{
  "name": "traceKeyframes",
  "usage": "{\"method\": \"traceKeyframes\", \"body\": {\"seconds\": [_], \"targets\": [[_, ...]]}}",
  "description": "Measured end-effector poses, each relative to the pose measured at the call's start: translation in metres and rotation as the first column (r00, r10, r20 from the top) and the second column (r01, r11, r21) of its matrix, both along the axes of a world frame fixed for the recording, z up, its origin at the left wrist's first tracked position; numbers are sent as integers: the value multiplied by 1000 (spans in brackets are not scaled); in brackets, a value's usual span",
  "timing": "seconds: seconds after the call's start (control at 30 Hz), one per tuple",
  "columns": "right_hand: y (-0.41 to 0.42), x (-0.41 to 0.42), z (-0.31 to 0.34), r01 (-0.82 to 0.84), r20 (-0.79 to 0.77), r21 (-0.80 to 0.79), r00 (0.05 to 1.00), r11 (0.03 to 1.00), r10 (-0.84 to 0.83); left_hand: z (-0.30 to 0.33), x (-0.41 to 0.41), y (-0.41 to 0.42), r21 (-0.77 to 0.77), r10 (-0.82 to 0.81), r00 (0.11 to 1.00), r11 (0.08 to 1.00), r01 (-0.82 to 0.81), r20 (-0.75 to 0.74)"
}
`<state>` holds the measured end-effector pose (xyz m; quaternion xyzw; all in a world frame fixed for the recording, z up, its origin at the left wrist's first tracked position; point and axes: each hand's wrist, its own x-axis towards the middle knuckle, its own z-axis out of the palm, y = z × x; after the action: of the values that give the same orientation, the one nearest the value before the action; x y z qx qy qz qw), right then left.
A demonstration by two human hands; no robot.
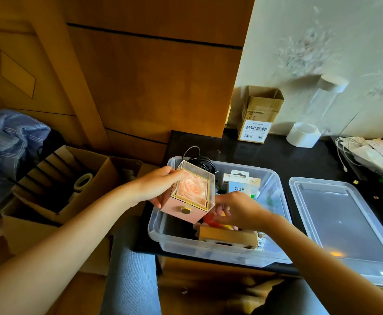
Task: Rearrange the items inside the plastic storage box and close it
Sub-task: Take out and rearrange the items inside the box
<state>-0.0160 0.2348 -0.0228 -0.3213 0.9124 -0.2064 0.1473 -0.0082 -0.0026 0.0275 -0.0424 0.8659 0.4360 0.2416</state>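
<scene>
Head view: the plastic storage box (pixel 274 178) sits open at the centre of the dark tabletop (pixel 299 155), and its clear lid (pixel 345 223) lies flat just beside it at 3 o'clock, so closing is not yet done. The left hand (pixel 161 187) grips a pink rose gift box (pixel 190 194) from its 9 o'clock side, thumb on top and fingers curled under it, holding it tilted above the storage box's left half. The right hand (pixel 236 210) reaches in at 4 o'clock of the gift box, fingers loosely curled over small red and yellow things at the bottom; blur makes it impossible to tell whether it pinches any of them. Inside, a coil of black cable (pixel 203 162) lies at 12 o'clock, a white Q88 package (pixel 239 185) stands near the middle, and a brown carton (pixel 226 235) lies along the near wall at 6 o'clock.

The rearranging looks to be midway: one item is lifted out, the others are loosely placed, and settling them plus fitting the lid remains.
</scene>
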Motion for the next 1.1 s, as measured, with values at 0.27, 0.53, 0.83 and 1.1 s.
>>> {"method": "traceKeyframes", "body": {"seconds": [0.27,0.53,0.83,1.1], "targets": [[35,13,7,343,61,-254,939,905,-339,-17,-9,-8,205,-42,998,978,29,57],[50,20,1,527,178,-247,850,813,-496,-21,-13,-4,55,-37,999,998,35,33],[53,16,3,609,223,-133,787,782,-575,-4,-4,21,15,-28,994,1000,27,106],[55,14,9,690,406,-63,678,721,-613,1,-1,20,31,-64,988,998,60,141]]}}
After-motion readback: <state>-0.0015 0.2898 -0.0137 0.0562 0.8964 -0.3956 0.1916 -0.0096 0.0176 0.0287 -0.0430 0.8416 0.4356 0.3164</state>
